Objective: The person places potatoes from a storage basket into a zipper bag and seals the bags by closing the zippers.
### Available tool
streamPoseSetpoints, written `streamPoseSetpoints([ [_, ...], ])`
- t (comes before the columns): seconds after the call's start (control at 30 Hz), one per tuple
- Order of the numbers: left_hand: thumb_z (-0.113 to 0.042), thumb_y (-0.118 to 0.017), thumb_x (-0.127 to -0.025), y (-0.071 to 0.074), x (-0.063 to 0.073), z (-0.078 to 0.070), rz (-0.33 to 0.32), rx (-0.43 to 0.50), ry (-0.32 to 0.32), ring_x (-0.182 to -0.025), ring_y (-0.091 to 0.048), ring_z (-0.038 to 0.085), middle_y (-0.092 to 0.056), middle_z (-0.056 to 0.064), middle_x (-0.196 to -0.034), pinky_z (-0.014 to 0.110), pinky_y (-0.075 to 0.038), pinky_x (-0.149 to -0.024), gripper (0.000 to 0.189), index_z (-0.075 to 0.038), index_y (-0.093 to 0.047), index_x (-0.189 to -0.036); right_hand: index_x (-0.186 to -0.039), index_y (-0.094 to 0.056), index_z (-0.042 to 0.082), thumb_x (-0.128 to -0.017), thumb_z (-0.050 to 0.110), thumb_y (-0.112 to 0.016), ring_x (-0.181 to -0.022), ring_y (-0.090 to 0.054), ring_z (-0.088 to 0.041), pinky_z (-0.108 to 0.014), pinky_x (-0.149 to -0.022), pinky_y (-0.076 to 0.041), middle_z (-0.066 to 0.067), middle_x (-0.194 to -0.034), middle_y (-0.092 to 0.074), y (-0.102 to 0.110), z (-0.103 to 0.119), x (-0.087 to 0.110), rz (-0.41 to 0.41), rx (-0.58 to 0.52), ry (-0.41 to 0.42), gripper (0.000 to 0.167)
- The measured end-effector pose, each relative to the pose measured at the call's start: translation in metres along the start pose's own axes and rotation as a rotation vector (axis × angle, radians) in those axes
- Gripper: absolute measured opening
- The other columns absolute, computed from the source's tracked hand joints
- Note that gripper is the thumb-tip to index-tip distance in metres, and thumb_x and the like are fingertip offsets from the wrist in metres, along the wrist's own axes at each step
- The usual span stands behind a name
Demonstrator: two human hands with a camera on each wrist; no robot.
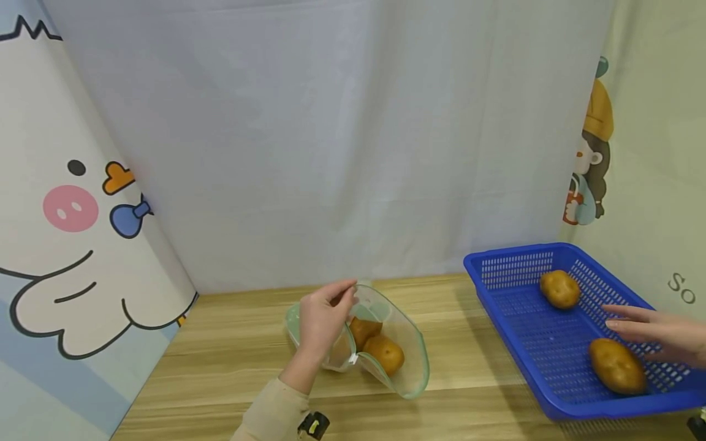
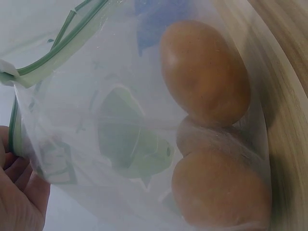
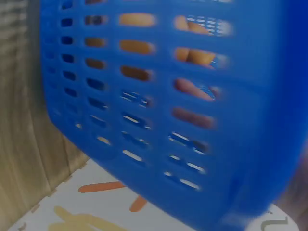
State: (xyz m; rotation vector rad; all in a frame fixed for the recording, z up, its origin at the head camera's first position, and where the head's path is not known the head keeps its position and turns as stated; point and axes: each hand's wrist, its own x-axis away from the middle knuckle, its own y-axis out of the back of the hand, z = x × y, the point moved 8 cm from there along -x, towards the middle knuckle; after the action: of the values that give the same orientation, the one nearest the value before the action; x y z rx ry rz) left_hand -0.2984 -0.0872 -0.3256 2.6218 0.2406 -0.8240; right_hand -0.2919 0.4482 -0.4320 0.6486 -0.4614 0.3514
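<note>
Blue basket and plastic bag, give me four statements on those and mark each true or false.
1. Two potatoes lie in the blue basket. True.
2. Both hands hold potatoes. False: the left hand pinches the edge of the plastic bag; the right hand grips none.
3. Potatoes are visible inside the bag. True.
4. The basket stands left of the bag. False: in the head view, it stands to the bag's right.

A small cloth-walled booth: a plain pale curtain (image 1: 342, 147) is hanging behind a wood-grain tabletop (image 1: 231, 355). A left sheet (image 1: 60, 251) is showing a large white cartoon creature (image 1: 72, 190); a right sheet (image 1: 662, 184) is carrying a cartoon figure (image 1: 594, 156) in a yellow-orange hat and the letters "SO" (image 1: 682, 288). Whether a home or a workplace is surrounding it is staying unclear.
</note>
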Motion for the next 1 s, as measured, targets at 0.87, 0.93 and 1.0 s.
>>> streamPoseSetpoints([
  [0.87, -0.001, -0.070, -0.092, 0.001, 0.001, 0.002, 0.006, 0.007, -0.002, -0.066, -0.072, 0.026, -0.075, 0.014, -0.092, 0.019, -0.054, -0.046, 0.015, 0.000, -0.077, -0.104, -0.150, -0.023, -0.009, -0.101, 0.016, -0.056, -0.125, -0.045, -0.045, -0.063, -0.096, -0.047, -0.037, -0.142, -0.036, -0.085, 0.028, -0.016, 0.306, -0.179, 0.192, 0.065],
  [0.93, -0.002, -0.070, -0.092, 0.002, 0.001, 0.002, 0.006, 0.007, -0.003, -0.066, -0.072, 0.026, -0.075, 0.014, -0.092, 0.019, -0.053, -0.046, 0.015, -0.001, -0.077, -0.104, -0.150, -0.023, -0.009, -0.101, 0.013, -0.055, -0.123, -0.049, -0.039, -0.062, -0.095, -0.048, -0.032, -0.143, -0.039, -0.091, 0.032, -0.015, 0.344, -0.208, 0.212, 0.063],
  [1.0, -0.002, -0.070, -0.092, 0.002, 0.001, 0.002, 0.005, 0.008, -0.004, -0.066, -0.072, 0.027, -0.075, 0.014, -0.092, 0.018, -0.053, -0.046, 0.015, -0.001, -0.077, -0.104, -0.150, -0.023, -0.010, -0.100, 0.011, -0.055, -0.122, -0.051, -0.036, -0.061, -0.095, -0.048, -0.029, -0.143, -0.042, -0.094, 0.035, -0.015, 0.372, -0.224, 0.230, 0.062],
])
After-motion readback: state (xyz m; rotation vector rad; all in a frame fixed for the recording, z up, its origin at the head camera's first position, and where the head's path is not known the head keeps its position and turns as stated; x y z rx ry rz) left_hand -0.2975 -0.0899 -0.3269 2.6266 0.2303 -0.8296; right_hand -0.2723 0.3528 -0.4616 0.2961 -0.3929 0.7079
